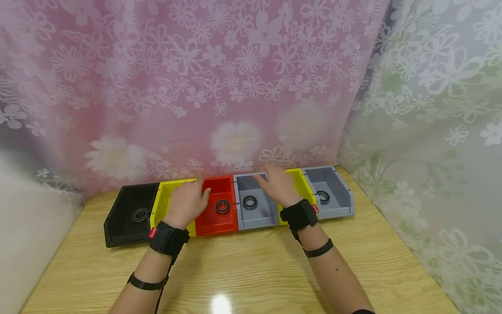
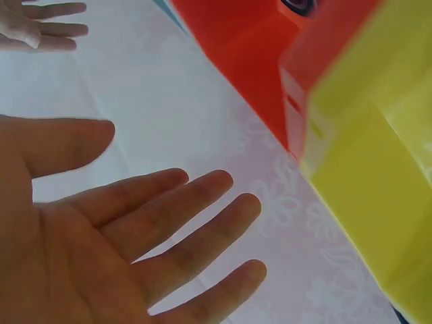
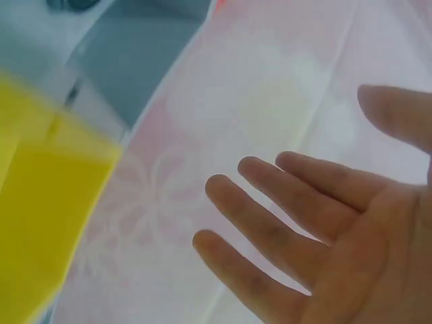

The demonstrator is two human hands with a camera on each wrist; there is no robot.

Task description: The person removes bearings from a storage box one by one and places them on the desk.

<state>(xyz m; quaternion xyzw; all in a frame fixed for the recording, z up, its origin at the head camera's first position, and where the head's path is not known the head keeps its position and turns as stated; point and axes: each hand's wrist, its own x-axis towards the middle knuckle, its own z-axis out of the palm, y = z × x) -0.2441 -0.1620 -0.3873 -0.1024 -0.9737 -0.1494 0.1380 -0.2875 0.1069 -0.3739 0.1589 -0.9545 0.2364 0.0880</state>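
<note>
A flowered pink curtain (image 1: 219,87) hangs behind a wooden table (image 1: 251,270), and along its foot stands a row of small open bins. Take the red bin (image 1: 217,216) as the landmark: it holds a dark metal ring (image 1: 222,206). The left hand (image 1: 189,201) hovers over the yellow bin (image 1: 164,205) just left of the red one, fingers straight and spread, holding nothing. The right hand (image 1: 276,185), equally flat and empty, hovers over the second yellow bin (image 1: 303,185), beyond the grey bin (image 1: 255,216) that adjoins the red one on the right. Similar rings lie in the grey bin, the black bin (image 1: 129,226) at the far left and the far grey bin (image 1: 333,194).

To work well here, I judge each hand should lower straight into its bin, keeping fingertips clear of the dividing walls.
</note>
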